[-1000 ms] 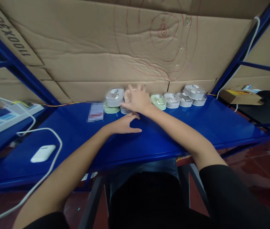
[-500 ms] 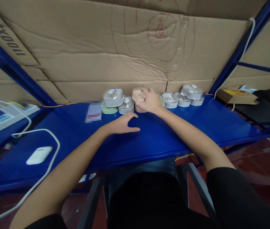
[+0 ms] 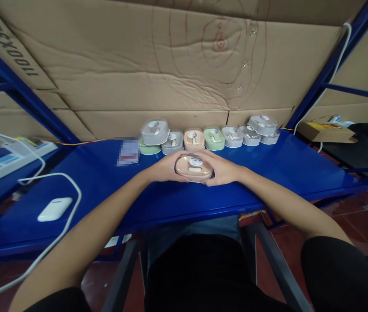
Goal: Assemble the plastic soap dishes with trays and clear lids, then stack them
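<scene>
Between my two hands is a peach plastic box with a clear lid (image 3: pixel 190 171), a round white label and a pale oblong piece on its top. My left hand (image 3: pixel 167 168) wraps its left end and my right hand (image 3: pixel 223 170) its right end. Behind them, a second peach box (image 3: pixel 193 140) stands in a row, with a green box (image 3: pixel 214 138) on its right and a grey box (image 3: pixel 172 143) on its left. Another grey box (image 3: pixel 155 132) is stacked on a green one (image 3: pixel 150 147) at the row's left end.
More grey boxes (image 3: pixel 232 137) continue rightward, one stacked (image 3: pixel 263 125) at the end. A phone (image 3: pixel 129 151) lies left of the row. Nearer on the blue table (image 3: pixel 105 190) are a white earphone case (image 3: pixel 55 209) and a white cable (image 3: pixel 76 195). Cardboard (image 3: pixel 122 78) stands behind.
My right hand has come back from the row toward me, and a peach box is now between both hands. My left hand, open before, has closed on its left end.
</scene>
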The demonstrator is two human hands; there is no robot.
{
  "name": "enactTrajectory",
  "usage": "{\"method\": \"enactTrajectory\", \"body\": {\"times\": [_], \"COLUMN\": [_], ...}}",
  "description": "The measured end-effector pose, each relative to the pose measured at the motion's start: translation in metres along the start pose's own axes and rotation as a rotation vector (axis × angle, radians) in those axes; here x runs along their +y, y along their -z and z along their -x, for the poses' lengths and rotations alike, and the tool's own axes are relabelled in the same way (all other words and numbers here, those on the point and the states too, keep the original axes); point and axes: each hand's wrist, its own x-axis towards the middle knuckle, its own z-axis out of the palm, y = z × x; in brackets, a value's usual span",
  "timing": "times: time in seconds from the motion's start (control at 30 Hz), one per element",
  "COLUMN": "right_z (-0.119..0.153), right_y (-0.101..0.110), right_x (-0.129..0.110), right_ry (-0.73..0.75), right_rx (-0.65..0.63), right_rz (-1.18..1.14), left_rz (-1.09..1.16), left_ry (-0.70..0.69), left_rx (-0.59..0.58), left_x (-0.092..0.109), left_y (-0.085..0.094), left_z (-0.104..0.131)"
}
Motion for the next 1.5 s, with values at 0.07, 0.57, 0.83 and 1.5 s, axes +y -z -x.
{"method": "enactTrajectory", "body": {"times": [0.07,0.57,0.83,1.5], "right_z": [-0.002,0.023,0.026,-0.015], "right_y": [-0.004,0.081,0.077,-0.016], "right_x": [-0.001,0.016,0.03,-0.009], "right_ry": [-0.046,-0.317,-0.452,-0.058], "right_rx": [0.067,0.008,-0.24,0.101], "right_rz": [0.02,0.119,0.147,0.056], "left_rz": [0.004,-0.219,-0.255,-0.082], "left_ry": [0.014,0.218,0.222,0.004], "left_rx": [0.034,-0.111,-0.164,0.008], "left_x": [-0.001,0.03,0.027,0.03], "left_y": [-0.005,0.037,0.048,0.017], "left_z": [0.0,0.007,0.012,0.006]}}
